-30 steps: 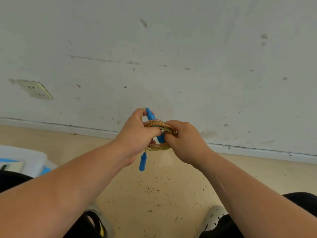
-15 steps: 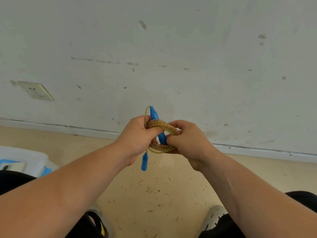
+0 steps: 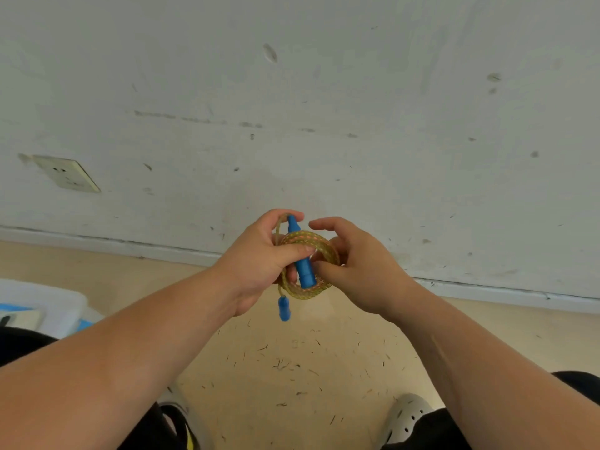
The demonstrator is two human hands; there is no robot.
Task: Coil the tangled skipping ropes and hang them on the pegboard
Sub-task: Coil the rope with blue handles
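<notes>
Beige floor (image 3: 292,368), littered with short dark fibres, fills the near ground, with a yellow-trimmed shoe (image 3: 181,417) and a grey perforated clog (image 3: 406,417) at the bottom edge. A white bin (image 3: 48,303) sits at the left, partly cut off by the left forearm.

Above the floor, both hands hold 1 skipping rope (image 3: 326,250), wound into a small yellow-green coil. The left hand (image 3: 256,264) has its grip clamped on it: the thumb presses across the coil and the upright blue handle (image 3: 303,267), and the fingers curl behind. The 2nd blue handle (image 3: 284,308) dangles below that hand on a short tail.

The right hand (image 3: 363,271) pinched the coil half a second ago. Now its index finger has lifted clear above the coil, the other fingers lie behind it and the thumb sits at its right rim. I cannot tell whether this grip still pinches.

Beyond stand a baseboard (image 3: 130,245), a scuffed white wall (image 3: 324,125) and a wall socket (image 3: 66,173).
</notes>
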